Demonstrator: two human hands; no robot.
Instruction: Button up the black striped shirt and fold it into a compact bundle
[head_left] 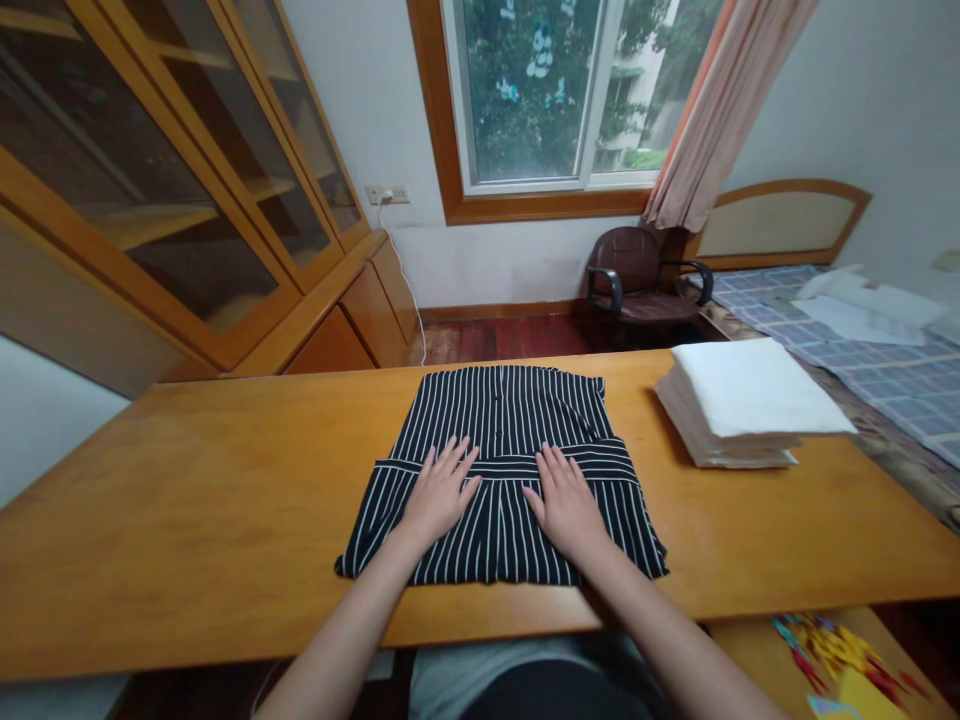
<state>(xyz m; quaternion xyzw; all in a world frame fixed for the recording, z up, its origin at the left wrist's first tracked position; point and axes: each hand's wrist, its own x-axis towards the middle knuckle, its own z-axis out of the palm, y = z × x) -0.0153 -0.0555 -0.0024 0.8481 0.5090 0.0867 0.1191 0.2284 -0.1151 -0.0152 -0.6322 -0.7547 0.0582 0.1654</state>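
Note:
A black garment with white stripes (495, 530), folded into a rough block, lies on the wooden table (225, 500) in front of me. Across its middle runs a waistband with sideways stripes, and small buttons show above that. My left hand (441, 492) rests flat on the garment, left of centre, fingers spread near the band. On the other side of the centre line, my right hand (566, 502) also lies flat with its fingers apart. Both palms press on the cloth without gripping it.
A stack of folded white cloth or sheets (757, 390) stands at the table's right. Beyond the table are a brown armchair (637, 275) and a bed (885, 350) with papers. A glass-door cabinet (225, 200) is at left. Colourful small items (832, 645) lie lower right.

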